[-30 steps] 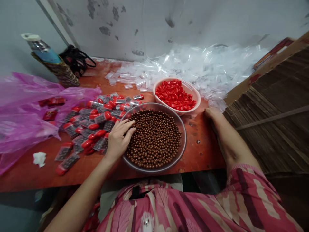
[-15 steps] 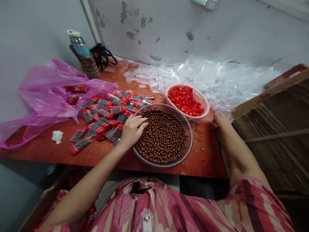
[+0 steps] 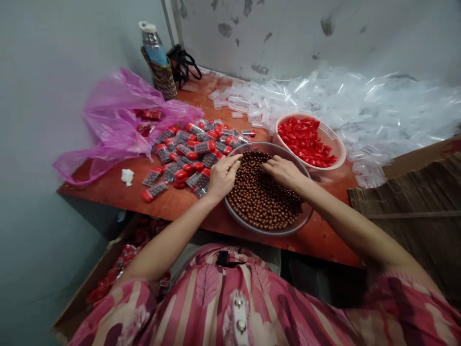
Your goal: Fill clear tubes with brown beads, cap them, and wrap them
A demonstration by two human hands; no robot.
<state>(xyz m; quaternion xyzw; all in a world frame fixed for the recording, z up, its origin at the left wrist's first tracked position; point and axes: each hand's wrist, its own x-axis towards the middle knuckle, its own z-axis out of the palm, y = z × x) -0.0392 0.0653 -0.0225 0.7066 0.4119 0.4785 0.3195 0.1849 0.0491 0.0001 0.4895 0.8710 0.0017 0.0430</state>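
A wide metal-looking bowl [image 3: 230,215] full of small shiny brown balls [image 3: 262,202] stands at the table's front edge. My left hand [image 3: 224,177] rests over its left rim, fingers stretched toward the balls and nothing visible in them. From the right, my right hand [image 3: 283,171] reaches into the bowl with its fingers curled down among the balls; whatever they hold is hidden. Left of the bowl lies a heap of clear tubes with red caps [image 3: 187,156], filled with dark balls. A pink basket [image 3: 340,153] of loose red caps [image 3: 306,142] touches the bowl's far right side.
Many empty clear tubes [image 3: 324,96] are piled along the wall. A purple plastic bag [image 3: 115,115] lies at the left, with a flask [image 3: 154,48] in a woven holder behind it. Stacked cardboard [image 3: 414,197] borders the right. A crumpled white tissue [image 3: 127,177] lies front left.
My right hand has come from the clear tubes at the right into the bowl, its fingers now among the balls. My left hand stays at the left rim. The view has shifted.
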